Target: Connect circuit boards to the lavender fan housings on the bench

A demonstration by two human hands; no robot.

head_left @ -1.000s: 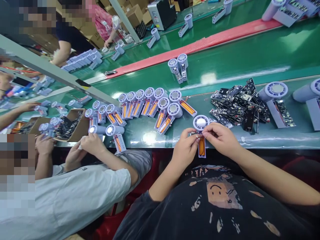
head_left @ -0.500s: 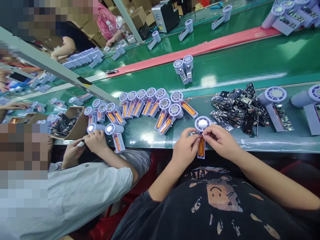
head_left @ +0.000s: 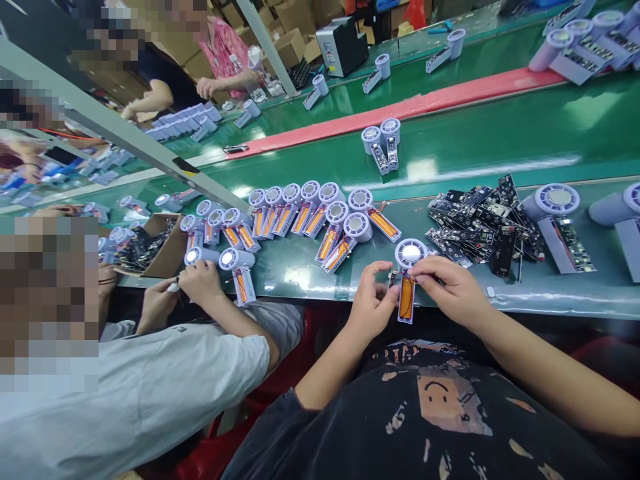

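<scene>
Head view: both my hands are on one handheld fan (head_left: 406, 283) at the near edge of the counter (head_left: 300, 267). Round fan head (head_left: 411, 253) lies on the counter, pointing away from me; the open handle with the orange battery cell (head_left: 407, 298) hangs back over the near edge toward my chest. Long axis runs near-to-far, roughly square to the edge.

Left hand (head_left: 371, 308): fingers loosely curled against the left side of the handle, thumb and forefinger closing on a small dark part at the handle's top. Looks like a light pinch, but I cannot tell if it is truly gripping.

Right hand (head_left: 453, 288): fingers closed on the top right of the handle, just below the fan head. It sits higher on the axis than the left hand, so it is the nearer one to the head; the left is nearer the battery end.

The fan lies between the two hands, touching both.

Around it: pile of black circuit boards (head_left: 475, 220) just right of my right hand, near the counter's near edge. A row of similar fans with orange cells (head_left: 310, 213) lies left of the left hand, handles angled toward the near edge. Two fans with boards fitted (head_left: 555, 213) sit further right.

A co-worker's hands (head_left: 200, 280) work another fan at the near edge, well left of mine.
</scene>
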